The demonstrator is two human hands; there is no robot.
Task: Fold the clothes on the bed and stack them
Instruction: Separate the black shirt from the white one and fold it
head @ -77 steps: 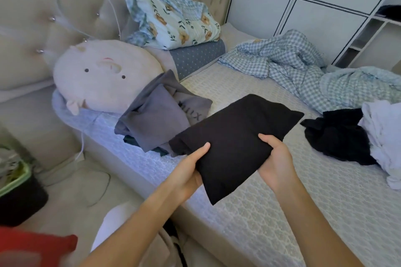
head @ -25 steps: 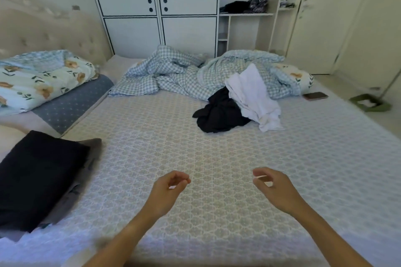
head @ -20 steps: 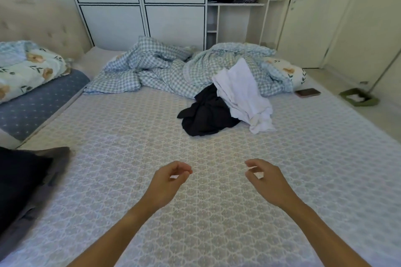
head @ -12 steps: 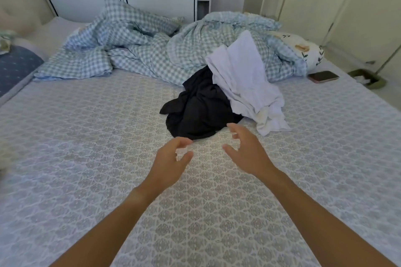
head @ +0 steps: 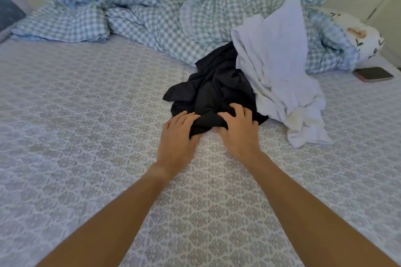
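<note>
A crumpled black garment (head: 213,89) lies in the middle of the bed (head: 86,136). A crumpled white garment (head: 280,76) lies against its right side and partly over it. My left hand (head: 176,136) grips the near edge of the black garment, fingers curled into the cloth. My right hand (head: 238,130) grips the same bunch of black cloth just to the right, with its fingers spread over the top. The folded stack is out of view.
A rumpled blue checked duvet (head: 165,11) fills the far side of the bed behind the clothes. A phone (head: 374,74) lies on the sheet at the right. A floral pillow (head: 360,37) sits at the far right.
Both hands have reached forward from empty air and taken hold of the near edge of the black garment. The view has moved closer to the clothes.
</note>
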